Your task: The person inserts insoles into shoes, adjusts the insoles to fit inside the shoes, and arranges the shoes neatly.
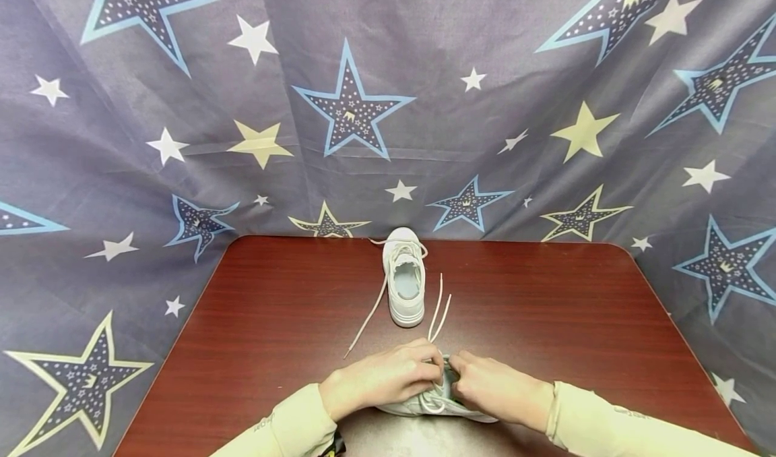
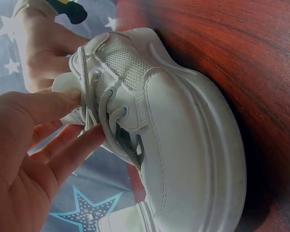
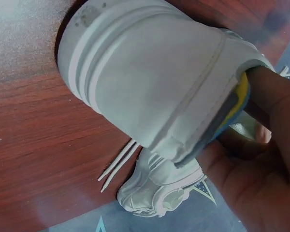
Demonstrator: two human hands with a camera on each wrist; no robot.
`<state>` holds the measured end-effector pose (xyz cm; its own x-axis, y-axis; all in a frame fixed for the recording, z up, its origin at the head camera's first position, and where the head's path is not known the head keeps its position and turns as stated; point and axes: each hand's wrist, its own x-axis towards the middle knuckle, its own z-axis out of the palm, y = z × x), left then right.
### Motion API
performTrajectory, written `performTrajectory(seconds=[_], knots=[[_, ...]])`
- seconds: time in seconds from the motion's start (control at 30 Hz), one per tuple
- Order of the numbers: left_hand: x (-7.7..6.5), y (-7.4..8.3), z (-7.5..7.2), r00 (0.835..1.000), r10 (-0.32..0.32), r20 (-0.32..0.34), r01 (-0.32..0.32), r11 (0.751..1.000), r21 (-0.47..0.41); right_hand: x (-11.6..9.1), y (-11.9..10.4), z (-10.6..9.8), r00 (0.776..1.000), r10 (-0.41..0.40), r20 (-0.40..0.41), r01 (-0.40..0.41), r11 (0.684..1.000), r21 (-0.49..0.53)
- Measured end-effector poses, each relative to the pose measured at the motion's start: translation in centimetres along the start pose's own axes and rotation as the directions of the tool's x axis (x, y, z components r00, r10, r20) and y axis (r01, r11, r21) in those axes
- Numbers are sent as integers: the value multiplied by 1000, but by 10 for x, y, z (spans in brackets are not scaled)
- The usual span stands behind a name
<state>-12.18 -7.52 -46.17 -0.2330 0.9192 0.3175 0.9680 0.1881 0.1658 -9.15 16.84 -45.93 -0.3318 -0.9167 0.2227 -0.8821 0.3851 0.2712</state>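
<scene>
A white lace-up sneaker (image 2: 193, 125) lies on its side at the table's front edge, between both hands. My left hand (image 1: 407, 375) pinches its tongue (image 2: 63, 86), thumb on one face; the fingers touch the loosened laces (image 2: 105, 108). At the heel opening, my right hand (image 1: 494, 386) reaches inside with bent fingers and grips the insole (image 3: 238, 104), whose blue and yellow edge stands up past the collar. The right fingertips are partly hidden inside the shoe.
Another white sneaker (image 1: 405, 278) stands upright at the table's back edge, its lace trailing left. Two lace ends (image 1: 439, 315) stretch over the red-brown table (image 1: 291, 295) behind the hands. A star-patterned cloth (image 1: 424, 133) hangs around the table.
</scene>
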Motion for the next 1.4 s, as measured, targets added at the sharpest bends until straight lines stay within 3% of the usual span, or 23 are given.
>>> performTrajectory(seconds=[0.47,0.63,1.07,1.4], knots=[[0,-1,1,1000,2,-5,-2,1000,-14,-2,-1,8,999,-34,-11,33,999,-43],[-1,-1,2,1000,-5,1,5,999,-44,-3,-1,8,999,-35,10,35,997,-62],[0,-1,2,1000,-1,8,1,1000,-24,-2,0,9,996,-54,71,62,992,-113],[-1,-2,2,1000,-4,5,4,1000,-9,-1,-1,8,991,-37,131,49,994,-93]])
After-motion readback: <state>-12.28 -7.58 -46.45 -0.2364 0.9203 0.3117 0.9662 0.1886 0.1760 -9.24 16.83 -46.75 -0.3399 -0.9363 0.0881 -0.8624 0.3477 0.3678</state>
